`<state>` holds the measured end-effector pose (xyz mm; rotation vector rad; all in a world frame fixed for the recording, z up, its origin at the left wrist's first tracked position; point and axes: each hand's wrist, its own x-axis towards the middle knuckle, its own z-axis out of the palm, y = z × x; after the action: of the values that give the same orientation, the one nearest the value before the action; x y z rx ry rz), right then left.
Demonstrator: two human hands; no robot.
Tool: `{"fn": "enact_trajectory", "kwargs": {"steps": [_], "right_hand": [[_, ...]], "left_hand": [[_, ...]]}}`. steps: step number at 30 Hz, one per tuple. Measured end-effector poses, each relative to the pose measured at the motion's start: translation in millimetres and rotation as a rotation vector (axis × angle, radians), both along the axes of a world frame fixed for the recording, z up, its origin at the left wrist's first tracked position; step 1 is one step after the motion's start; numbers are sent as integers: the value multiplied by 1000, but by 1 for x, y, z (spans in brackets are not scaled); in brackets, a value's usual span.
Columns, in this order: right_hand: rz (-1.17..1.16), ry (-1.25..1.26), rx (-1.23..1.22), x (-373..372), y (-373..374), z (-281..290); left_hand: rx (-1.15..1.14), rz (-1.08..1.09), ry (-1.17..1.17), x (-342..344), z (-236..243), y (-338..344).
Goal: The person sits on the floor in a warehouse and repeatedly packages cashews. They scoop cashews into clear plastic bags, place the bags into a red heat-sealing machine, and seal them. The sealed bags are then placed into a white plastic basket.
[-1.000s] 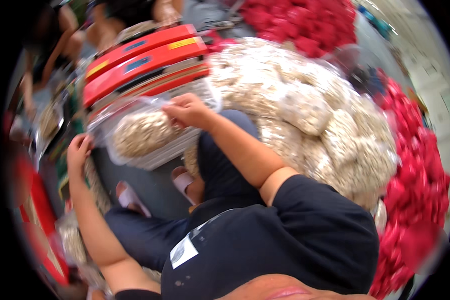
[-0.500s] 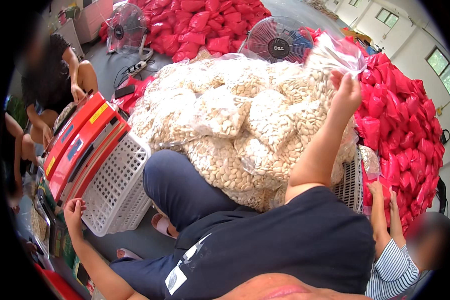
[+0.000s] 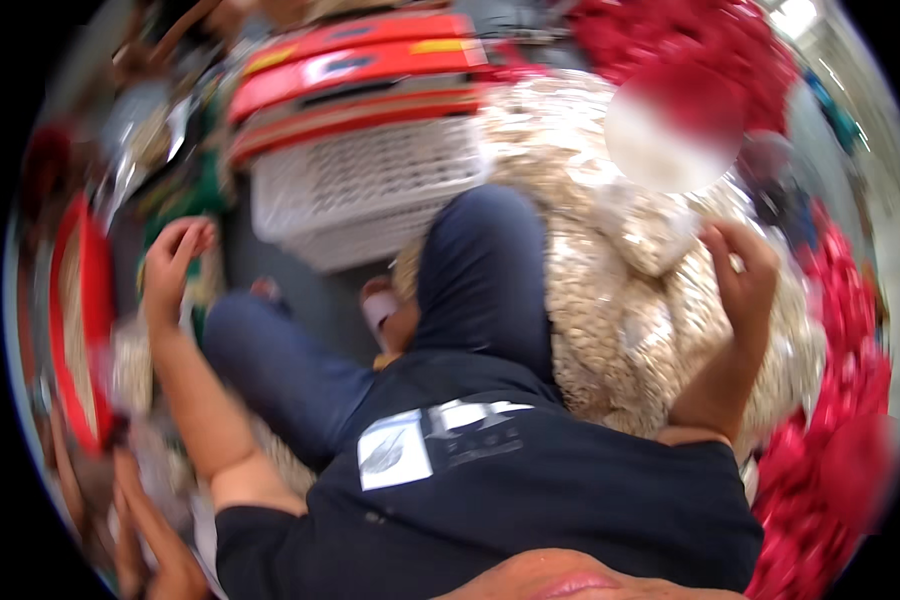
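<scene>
My left hand is raised above my left knee, its fingers loosely bent, with nothing visible in it. On the other side, my right hand hovers over the heap of clear bags of pale flat seeds. Its fingertips are close to one clear seed bag; a gap shows between thumb and fingers, and I see no grip on the bag. Beyond my knees stands a white perforated plastic basket, with red flat-sided boxes or trays at its far side. Motion blurs much of the view.
Red filled bags are piled at the far right, and more red bags lie along the right. A red-rimmed tray with pale contents is at the left. Another person's arms show at lower left. My slippered foot rests by the basket.
The view has swung left, bringing the basket to the middle. My right hand has let go of the clear bag's top and drawn back; my left hand has come away from the basket side.
</scene>
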<state>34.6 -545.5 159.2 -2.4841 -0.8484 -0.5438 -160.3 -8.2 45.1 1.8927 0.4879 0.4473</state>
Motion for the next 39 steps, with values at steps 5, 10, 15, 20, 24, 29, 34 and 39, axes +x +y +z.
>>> {"fn": "enact_trajectory", "kwargs": {"steps": [5,10,15,20,24,29,34,39], "right_hand": [[338,331,-524,7,55,-17],[572,504,-730,26,130,-52],[777,522,-563,25,208,-110],[812,542,-470,-4,260,-165],[792,657,-390,-16,260,-195],[790,637,-331,-11,246,-214],[763,650,-319,-8,248,-220],[806,622,-297,-7,246,-210]], "left_hand": [[-63,471,41,-159,-70,11],[34,1111,-43,-288,-132,-52],[480,961,788,-328,-197,-105],[388,856,1273,-325,-198,-119],[225,1167,1230,-355,-227,-111],[-116,1257,1242,-328,-208,-116],[-222,1156,1350,-285,-224,-126],[-74,1163,1037,-323,-322,-128]]}}
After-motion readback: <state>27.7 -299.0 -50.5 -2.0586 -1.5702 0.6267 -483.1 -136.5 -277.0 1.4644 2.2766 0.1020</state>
